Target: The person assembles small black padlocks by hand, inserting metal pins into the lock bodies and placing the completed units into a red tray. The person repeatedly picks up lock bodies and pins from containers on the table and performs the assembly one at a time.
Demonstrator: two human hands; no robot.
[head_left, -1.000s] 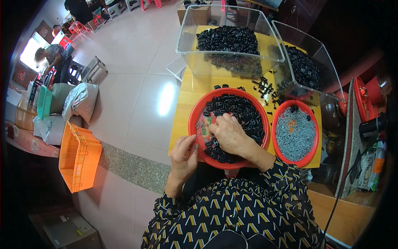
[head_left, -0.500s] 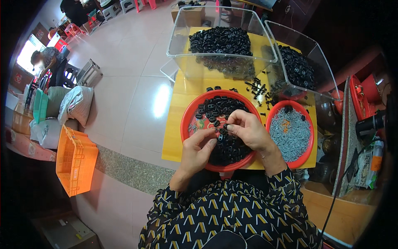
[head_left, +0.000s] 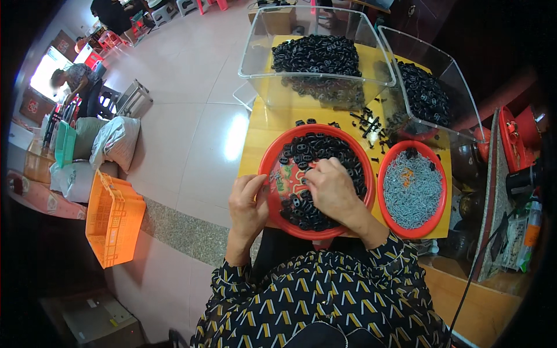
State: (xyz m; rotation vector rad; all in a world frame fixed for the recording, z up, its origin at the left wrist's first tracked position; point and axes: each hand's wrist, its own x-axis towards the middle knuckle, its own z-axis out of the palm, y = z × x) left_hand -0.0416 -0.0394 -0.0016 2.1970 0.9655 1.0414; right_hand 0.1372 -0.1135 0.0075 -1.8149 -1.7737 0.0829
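A round red tray (head_left: 266, 174) holds many small black oval pieces (head_left: 342, 152), some showing two holes; a patch of its printed bottom lies bare. My right hand (head_left: 335, 191) is over the middle of the tray, fingers bent down and pinched together at the edge of the pile. Whatever sits between those fingertips is hidden. By the tray's left rim, my left hand (head_left: 246, 203) is raised with thumb and fingers drawn together; I cannot make out anything in it. On the right stands a smaller red tray (head_left: 380, 191) of silvery screws (head_left: 413, 194), with a few orange pieces among them.
Two clear plastic bins (head_left: 316, 76) (head_left: 444, 124) of black pieces stand behind on the yellow tabletop (head_left: 250, 156). Loose black parts (head_left: 368, 123) lie between bins and trays. An orange crate (head_left: 116, 217) and sacks (head_left: 116, 142) are at the left. Another person (head_left: 81, 84) bends farther off.
My hands, formerly close together over the tray, have parted. The left moved left to the rim; the right turned down into the pieces. The view shifted slightly.
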